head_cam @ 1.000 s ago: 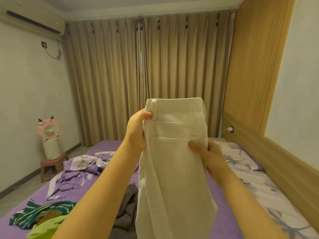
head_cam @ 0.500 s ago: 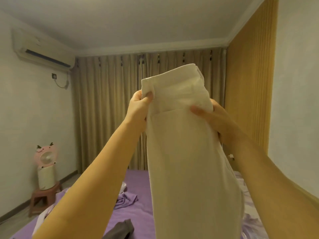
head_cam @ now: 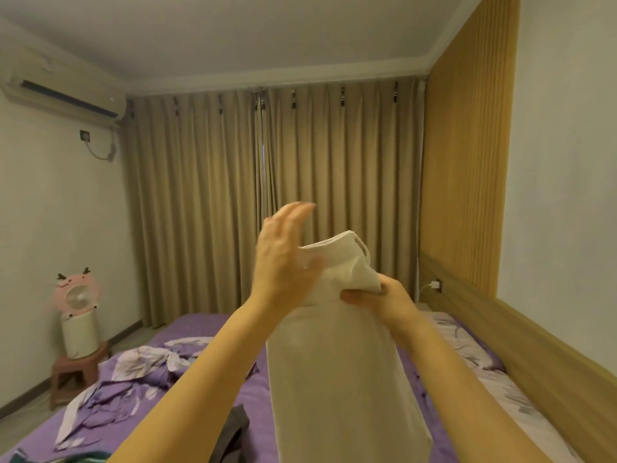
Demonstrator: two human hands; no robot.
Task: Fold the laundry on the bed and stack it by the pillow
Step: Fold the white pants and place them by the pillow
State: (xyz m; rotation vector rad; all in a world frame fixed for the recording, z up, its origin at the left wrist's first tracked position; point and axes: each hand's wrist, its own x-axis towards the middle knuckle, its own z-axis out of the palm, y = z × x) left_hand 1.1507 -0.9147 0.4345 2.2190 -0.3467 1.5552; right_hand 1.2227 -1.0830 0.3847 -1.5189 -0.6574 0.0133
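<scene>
trousers [head_cam: 337, 369] gripped by right hand [head_cam: 384, 300], no label legible

Both forearms extend forward and up at chest height. Left hand [head_cam: 283, 259]: raised, fingers [head_cam: 297, 212] straight and together, motion-blurred, gripping nothing. Right hand [head_cam: 384, 300]: lower and just beside the left, thumb and fingers pinching the trousers [head_cam: 337, 362] below the top edge.
</scene>
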